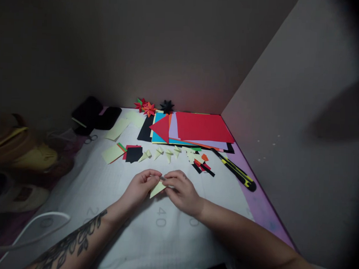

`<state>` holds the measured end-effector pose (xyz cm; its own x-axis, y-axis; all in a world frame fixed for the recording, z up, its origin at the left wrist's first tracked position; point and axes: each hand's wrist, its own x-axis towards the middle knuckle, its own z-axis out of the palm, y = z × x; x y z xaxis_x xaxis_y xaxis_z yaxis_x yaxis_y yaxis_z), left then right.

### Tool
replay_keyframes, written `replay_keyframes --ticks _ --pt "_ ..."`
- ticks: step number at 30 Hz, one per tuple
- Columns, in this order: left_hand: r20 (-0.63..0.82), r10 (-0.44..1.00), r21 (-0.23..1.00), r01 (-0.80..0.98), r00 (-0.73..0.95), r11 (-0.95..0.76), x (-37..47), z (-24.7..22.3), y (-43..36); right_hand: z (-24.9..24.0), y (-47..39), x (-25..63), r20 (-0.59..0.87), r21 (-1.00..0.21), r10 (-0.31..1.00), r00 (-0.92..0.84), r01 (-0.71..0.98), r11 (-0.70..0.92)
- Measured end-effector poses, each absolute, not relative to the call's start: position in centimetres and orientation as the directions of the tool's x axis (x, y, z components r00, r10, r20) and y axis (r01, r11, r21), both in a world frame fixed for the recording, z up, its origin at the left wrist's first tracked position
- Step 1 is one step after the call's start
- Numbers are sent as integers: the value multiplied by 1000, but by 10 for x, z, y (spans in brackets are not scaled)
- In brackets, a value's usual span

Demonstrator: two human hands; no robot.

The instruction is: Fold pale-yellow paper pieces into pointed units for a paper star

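Between my two hands, near the middle of the table, is a small pale yellow folded paper [157, 189] with a pointed lower end. My left hand [140, 186] pinches its upper left edge between thumb and fingers. On the other side, my right hand [183, 191] grips its upper right part, fingers bent around it. Just beyond my hands lies a row of small folded yellow pieces [159, 153]. Left of that row sit black paper squares [134, 154] over red ones, and a stack of pale yellow squares [111, 153].
Large coloured sheets, red on top [205, 127], lie at the back, with paper stars [149, 109] behind them. A yellow-black cutter [239, 174] rests at the right near paper scraps [202, 162]. Scissors [91, 139], a black case [109, 118] and a white cable [38, 220] are left.
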<state>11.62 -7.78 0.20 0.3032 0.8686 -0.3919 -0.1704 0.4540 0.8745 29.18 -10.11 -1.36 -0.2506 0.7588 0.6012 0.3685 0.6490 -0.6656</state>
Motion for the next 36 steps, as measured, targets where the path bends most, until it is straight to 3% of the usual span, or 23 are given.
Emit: replay_keyframes --ticks 4,7,9,12,16,20,23,28,32,36 --pt "-393 826 831 -227 404 507 115 1 -76 -14 -100 293 545 -740 816 -193 347 577" --pt "-261 887 874 -297 382 385 114 -2 -76 -13 -97 294 373 -880 925 -73 289 378" --pt "-160 914 945 -209 373 250 113 -3 -77 -13 -95 294 266 -929 964 -27 262 263" --pt "-130 912 989 114 390 92 114 0 -80 -12 -97 291 207 -941 977 -42 265 211" --pt "7 911 892 410 412 -192 111 6 -84 -10 -101 290 219 -934 967 -128 261 246" --pt "245 835 768 427 492 -477 100 5 -83 -10 -102 294 290 -935 929 -231 140 327" --pt "338 757 667 425 559 -612 92 4 -80 -10 -101 294 302 -939 913 -275 81 335" --pt "380 702 626 392 602 -674 86 4 -77 -9 -100 292 252 -959 921 -296 54 279" --pt "342 738 614 456 582 -644 87 3 -78 -11 -100 293 218 -971 920 -324 17 236" --pt "234 836 749 457 496 -480 97 8 -81 -11 -99 293 221 -970 929 -298 35 242"
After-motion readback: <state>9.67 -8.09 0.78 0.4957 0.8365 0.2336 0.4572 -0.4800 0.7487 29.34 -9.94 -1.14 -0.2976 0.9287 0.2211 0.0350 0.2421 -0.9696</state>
